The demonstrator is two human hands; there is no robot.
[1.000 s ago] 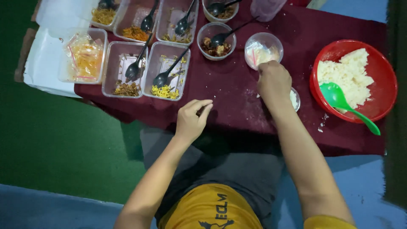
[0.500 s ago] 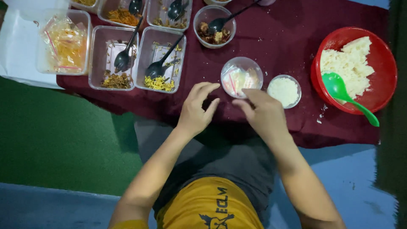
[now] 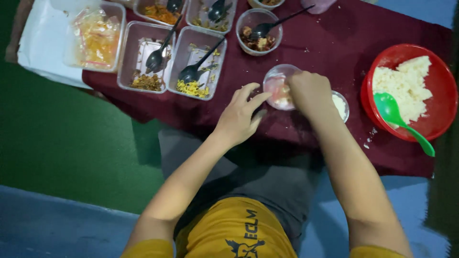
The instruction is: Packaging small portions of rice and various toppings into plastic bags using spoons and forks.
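A small clear round cup [image 3: 276, 85] with pale pink and white food stands on the maroon tablecloth [image 3: 306, 43]. My right hand [image 3: 311, 93] is curled over the cup's right rim and grips it; its fingertips are hidden. Just left of the cup is my left hand [image 3: 239, 117], fingers spread and holding nothing, with the index fingertip close to the cup's wall. A small round dish of white stuff [image 3: 342, 106] peeks out from behind my right wrist.
A red bowl [image 3: 432, 122] of white rice with a green spoon [image 3: 398, 116] sits at the right. Several clear trays of toppings with black spoons [image 3: 191, 72] line the back left, beside a round bowl [image 3: 260, 31] and a bagged tray [image 3: 95, 36]. My lap lies below the table edge.
My right hand has drawn the clear cup from further back toward the table's front edge. My left hand rose from the table edge and came up beside the cup.
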